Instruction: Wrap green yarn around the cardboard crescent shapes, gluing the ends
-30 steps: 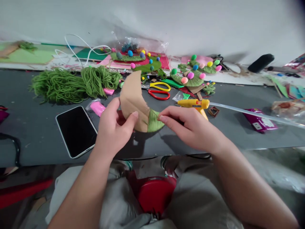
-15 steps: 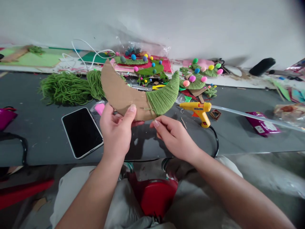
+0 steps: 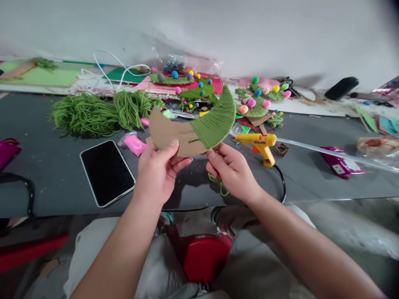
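A crescent-shaped piece of cardboard [image 3: 174,132] is held up over the table, its right part wrapped in green yarn [image 3: 216,118]. My left hand [image 3: 157,170] grips its lower left edge, thumb on the front face and fingers behind. Just under the wrapped part, my right hand [image 3: 232,172] is closed in a pinch on green yarn; a loose length of it hangs below the fingers. A short yarn end lies across the bare cardboard beside the wrapping.
Bundles of green yarn [image 3: 85,116] and a tablet [image 3: 107,173] lie to the left, near a pink packet [image 3: 134,144]. On the right are a yellow glue gun [image 3: 260,143] with a black cord and a purple packet [image 3: 343,162]. Pom-pom-decorated green pieces [image 3: 196,92] lie behind.
The crescent has tilted and its bare end has swung down and right. My right hand has moved slightly right and up, and a hanging yarn strand now shows beneath it.
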The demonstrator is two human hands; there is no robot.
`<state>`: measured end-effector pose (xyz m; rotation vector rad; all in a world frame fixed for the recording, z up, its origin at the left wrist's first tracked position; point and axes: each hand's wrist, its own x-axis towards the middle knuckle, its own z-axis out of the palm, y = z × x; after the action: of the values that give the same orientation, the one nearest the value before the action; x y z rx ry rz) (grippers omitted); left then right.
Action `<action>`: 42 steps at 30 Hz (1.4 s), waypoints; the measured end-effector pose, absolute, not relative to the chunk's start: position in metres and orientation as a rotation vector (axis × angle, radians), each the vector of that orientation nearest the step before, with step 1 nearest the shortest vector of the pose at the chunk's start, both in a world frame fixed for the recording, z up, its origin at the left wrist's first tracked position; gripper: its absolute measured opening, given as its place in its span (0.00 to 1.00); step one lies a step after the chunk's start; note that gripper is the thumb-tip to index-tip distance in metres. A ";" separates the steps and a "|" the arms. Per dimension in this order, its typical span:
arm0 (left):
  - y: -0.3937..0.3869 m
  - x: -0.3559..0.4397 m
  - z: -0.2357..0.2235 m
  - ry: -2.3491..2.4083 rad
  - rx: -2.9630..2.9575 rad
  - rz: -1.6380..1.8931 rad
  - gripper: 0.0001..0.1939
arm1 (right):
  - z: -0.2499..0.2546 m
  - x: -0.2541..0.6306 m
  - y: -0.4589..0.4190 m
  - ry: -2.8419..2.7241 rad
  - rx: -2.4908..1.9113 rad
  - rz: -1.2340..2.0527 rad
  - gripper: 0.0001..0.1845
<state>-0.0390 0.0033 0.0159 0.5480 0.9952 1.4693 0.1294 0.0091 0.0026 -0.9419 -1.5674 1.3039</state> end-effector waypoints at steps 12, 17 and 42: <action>-0.001 -0.033 0.017 0.787 0.274 1.102 0.08 | 0.003 0.139 0.011 -1.498 -0.864 1.102 0.14; -0.003 -0.032 0.014 0.657 0.329 0.962 0.09 | 0.006 0.140 0.014 -1.460 -0.908 0.908 0.12; 0.001 -0.050 0.010 1.211 1.303 1.356 0.16 | 0.027 0.146 0.017 -1.580 -1.016 0.749 0.17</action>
<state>-0.0496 0.0007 0.0098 1.3028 1.2107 1.3561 0.1457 0.0166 0.0270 -1.0163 -1.5805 0.7486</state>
